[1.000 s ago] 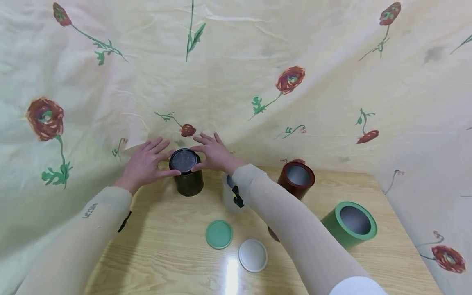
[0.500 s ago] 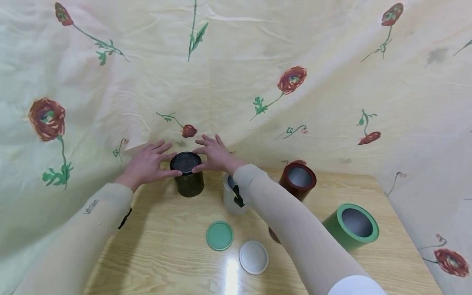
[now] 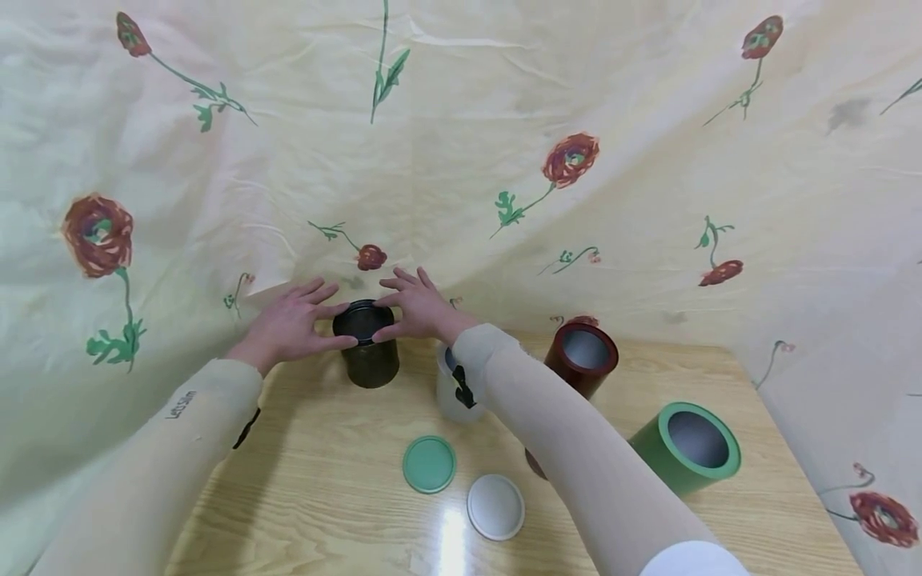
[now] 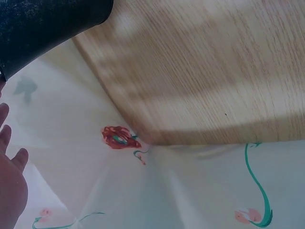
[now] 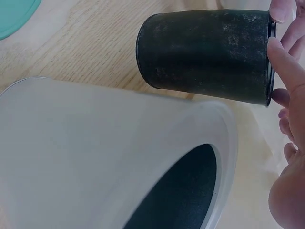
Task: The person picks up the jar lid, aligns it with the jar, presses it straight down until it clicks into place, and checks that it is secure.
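Observation:
A black canister stands upright at the back left of the wooden table. At its top is a round black lid. My left hand is at the lid's left side, thumb and forefinger on its edge, other fingers spread. On the opposite side my right hand holds the lid's edge likewise between thumb and forefinger. In the right wrist view the canister shows a thin dark edge at its mouth, right at the right fingertips. Only part of the left hand shows in the left wrist view.
A white canister stands under my right forearm. Further right are a dark red canister and a green canister, both uncovered. A green lid, a white lid and a partly hidden brown lid lie in front. Flowered cloth hangs behind.
The top surface of the black lid has turned from grey to dark. Both hands stay at its edge with almost no movement. The whole view has shifted slightly.

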A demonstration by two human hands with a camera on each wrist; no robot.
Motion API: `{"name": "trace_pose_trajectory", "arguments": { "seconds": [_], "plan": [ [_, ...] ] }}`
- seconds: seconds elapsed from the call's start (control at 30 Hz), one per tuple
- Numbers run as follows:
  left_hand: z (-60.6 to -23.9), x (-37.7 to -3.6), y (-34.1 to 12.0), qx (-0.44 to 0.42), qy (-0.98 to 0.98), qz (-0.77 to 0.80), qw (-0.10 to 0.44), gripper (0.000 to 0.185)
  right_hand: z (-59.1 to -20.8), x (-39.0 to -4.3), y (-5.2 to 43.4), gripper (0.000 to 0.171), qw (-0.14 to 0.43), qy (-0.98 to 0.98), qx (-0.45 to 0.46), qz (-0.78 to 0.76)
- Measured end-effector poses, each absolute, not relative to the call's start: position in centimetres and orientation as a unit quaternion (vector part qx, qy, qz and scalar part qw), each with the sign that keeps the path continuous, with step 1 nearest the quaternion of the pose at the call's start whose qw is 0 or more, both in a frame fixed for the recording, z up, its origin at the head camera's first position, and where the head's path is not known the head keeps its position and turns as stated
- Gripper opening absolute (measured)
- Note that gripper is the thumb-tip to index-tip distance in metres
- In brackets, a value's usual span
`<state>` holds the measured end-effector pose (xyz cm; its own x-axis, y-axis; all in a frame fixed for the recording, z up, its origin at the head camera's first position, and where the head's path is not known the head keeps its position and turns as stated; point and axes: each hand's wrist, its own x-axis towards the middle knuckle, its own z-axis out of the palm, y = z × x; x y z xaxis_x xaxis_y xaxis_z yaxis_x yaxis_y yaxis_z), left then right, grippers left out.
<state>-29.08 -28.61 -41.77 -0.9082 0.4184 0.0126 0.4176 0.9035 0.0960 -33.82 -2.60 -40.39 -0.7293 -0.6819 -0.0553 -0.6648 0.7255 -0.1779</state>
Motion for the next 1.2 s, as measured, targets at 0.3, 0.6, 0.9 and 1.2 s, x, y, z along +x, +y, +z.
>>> {"name": "trace_pose_trajectory", "arguments": {
  "seconds": [0.3, 0.6, 0.9, 1.2],
  "plan": [
    [-41.6, -29.1, -27.5, 0.222, 0.973, 0.063, -0.008, 0.086, -40.0, -33.3, -1.9, 0.067, 0.054, 0.925, -0.368, -0.077],
    [-41.3, -28.5, -27.2, 0.211, 0.973, 0.098, 0.003, 0.080, -40.0, -32.7, -2.9, 0.065, 0.071, 0.930, -0.358, -0.040],
    [-41.3, -28.1, -27.7, 0.200, 0.974, 0.104, 0.004, 0.078, -39.8, -32.1, -3.7, 0.064, 0.073, 0.932, -0.353, -0.021],
    [-41.2, -27.9, -27.3, 0.200, 0.975, 0.095, 0.010, 0.080, -40.1, -32.0, -3.1, 0.065, 0.072, 0.936, -0.344, -0.019]
  ]
}}
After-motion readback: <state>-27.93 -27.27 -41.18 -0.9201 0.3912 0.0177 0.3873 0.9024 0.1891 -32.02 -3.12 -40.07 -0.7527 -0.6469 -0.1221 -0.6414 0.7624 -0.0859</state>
